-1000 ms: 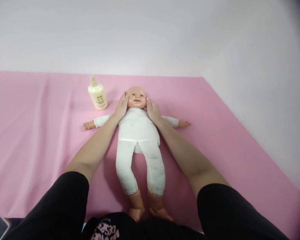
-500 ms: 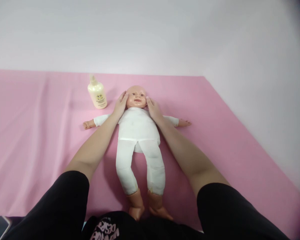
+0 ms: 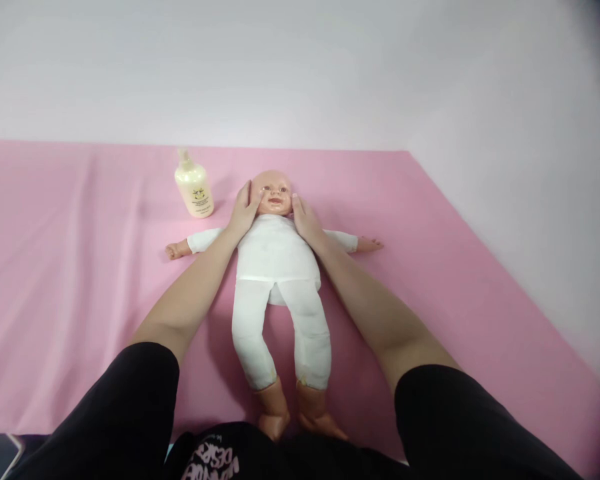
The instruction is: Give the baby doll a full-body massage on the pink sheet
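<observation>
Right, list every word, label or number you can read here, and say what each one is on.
"DESP", upside down and cut off, in pink-and-white letters on the person's black printed top.
Label on the cream plastic pump bottle: a small figure and lines of print, too small to read.
Nothing else carries text.

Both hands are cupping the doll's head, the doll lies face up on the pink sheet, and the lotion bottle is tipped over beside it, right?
Not quite: in the head view the lotion bottle stands upright. The left hand and right hand do cup the head of the doll, face up on the pink sheet.
</observation>
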{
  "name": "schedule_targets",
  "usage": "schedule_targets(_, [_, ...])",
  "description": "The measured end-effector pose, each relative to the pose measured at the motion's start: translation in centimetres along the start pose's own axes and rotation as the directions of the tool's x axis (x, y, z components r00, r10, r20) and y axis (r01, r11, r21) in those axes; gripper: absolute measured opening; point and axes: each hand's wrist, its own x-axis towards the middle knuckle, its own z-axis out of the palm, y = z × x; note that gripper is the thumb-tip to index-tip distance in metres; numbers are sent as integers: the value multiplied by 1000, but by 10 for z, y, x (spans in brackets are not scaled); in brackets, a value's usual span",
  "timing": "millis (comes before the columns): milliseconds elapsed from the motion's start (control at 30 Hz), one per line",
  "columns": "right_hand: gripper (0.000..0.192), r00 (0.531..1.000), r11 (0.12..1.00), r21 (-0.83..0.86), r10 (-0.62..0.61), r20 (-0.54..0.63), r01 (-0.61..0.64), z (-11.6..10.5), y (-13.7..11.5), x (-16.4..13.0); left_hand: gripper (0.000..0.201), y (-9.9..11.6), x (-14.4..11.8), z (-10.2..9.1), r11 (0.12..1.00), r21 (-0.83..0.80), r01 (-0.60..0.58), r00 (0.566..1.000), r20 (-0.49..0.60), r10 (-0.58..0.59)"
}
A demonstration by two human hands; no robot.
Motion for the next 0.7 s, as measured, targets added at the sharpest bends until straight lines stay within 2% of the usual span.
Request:
schedule_targets(67, [78, 997, 999, 1, -49, 53, 49, 0, -3, -3, 96, 2, -3, 0, 999, 33, -24, 999, 34, 23])
schedule_targets(167, [73, 994, 999, -24, -29, 102, 32, -1, -5, -5, 113, 3, -6, -1, 999, 33, -36, 996, 82, 33])
schedule_targets(300, [69, 996, 1000, -19, -2, 93, 4, -1, -6, -6, 121, 3, -6, -4, 1000, -2, -24, 991, 131, 24])
schedule_targets(400, [68, 996, 999, -28, -12, 91, 15, -2, -8, -6, 117, 2, -5, -4, 1000, -13, -4, 989, 146, 6])
schedule_targets(600, [76, 994, 999, -5, -52, 96, 52, -2, -10, -6, 91, -3, 0, -2, 999, -31, 17, 993, 119, -13])
schedule_targets(700, [80, 992, 996, 14, -89, 84, 89, -1, -7, -5, 85, -6, 2, 0, 998, -54, 29, 993, 116, -23])
